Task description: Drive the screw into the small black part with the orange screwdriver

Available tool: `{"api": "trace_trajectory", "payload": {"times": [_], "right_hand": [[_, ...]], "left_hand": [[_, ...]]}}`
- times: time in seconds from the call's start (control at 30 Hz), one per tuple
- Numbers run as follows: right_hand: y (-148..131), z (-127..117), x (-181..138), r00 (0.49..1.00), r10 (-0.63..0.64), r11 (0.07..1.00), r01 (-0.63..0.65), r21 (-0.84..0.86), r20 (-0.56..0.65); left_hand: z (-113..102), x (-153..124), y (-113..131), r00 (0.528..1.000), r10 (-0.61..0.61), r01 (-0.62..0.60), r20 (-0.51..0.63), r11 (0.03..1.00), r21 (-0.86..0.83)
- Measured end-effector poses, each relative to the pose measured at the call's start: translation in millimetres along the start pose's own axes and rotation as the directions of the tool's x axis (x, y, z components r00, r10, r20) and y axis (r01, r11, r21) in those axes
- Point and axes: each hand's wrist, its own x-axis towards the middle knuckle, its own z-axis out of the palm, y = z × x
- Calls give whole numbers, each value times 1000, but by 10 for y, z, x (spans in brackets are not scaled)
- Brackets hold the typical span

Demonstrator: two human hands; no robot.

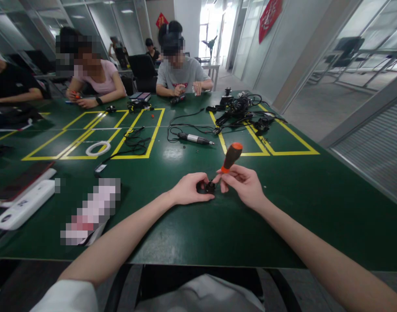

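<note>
"So, going from the left of the frame, what lies on the green table (172, 234)?"

"At the left edge there is a white power strip (35, 197). Higher and further to the right, a white coiled cable (100, 154) lies among yellow tape lines (155, 134)."

"And near the centre?"

"There the left hand (187, 189) bends its thumb and index finger around a small black piece (210, 187). The opening is only as wide as this piece. Just above it in the frame, a pen-shaped power tool (195, 138) lies unheld."

"What does the right hand (248, 186) do?"

"Right of centre, its fingers are closed on the lower handle of an orange-and-black screwdriver (232, 157), which leans up and to the right. Its lower end is directed to the piece; whether they touch, I cannot tell."

"How far is the work, in your judgement?"

"In the middle, I would say: the piece is secured and the screwdriver is in position, but the screwdriver work looks unfinished. Whether any screw is already turned is too small to see. At the upper right, a heap of black cables (240, 108) lies apart from both hands; its share in the work is unclear."
</note>
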Motion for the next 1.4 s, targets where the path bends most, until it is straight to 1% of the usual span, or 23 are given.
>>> {"api": "trace_trajectory", "payload": {"times": [0.07,0.17,0.4,0.6,0.73,0.87,0.97,1.17,1.27,1.4], "right_hand": [[-3,11,-5,1000,-16,999,15,28,24],[-14,26,-9,999,-31,998,29,52,30],[-62,7,9,1000,-26,999,26,-48,-12],[-42,14,-13,999,-30,1000,30,-3,-16],[-44,24,-36,998,-25,997,21,-68,-55],[-66,22,-21,997,-37,993,29,-113,-71],[-65,22,-5,996,-49,995,43,-94,-69],[-37,30,-17,999,-22,1000,21,-14,-24],[-37,33,-32,999,-24,1000,24,-16,-25],[-52,32,-31,998,-26,998,22,-59,-53]], "left_hand": [[-2,-2,1,1000,2,-2,0,1000,-1],[-3,-5,0,1000,5,-5,-1,1000,-3],[0,-2,-3,1000,6,-6,1,1000,-9],[1,-4,0,1000,1,-1,4,1000,-4],[-1,-7,4,1000,1,-1,6,1000,4],[-6,-4,6,1000,11,-11,6,1000,12],[-10,-1,11,1000,18,-19,7,1000,25],[-6,-10,24,1000,24,-25,10,999,40],[-5,-11,23,1000,23,-23,7,998,50],[-9,-10,25,1000,25,-26,8,997,68]]}}
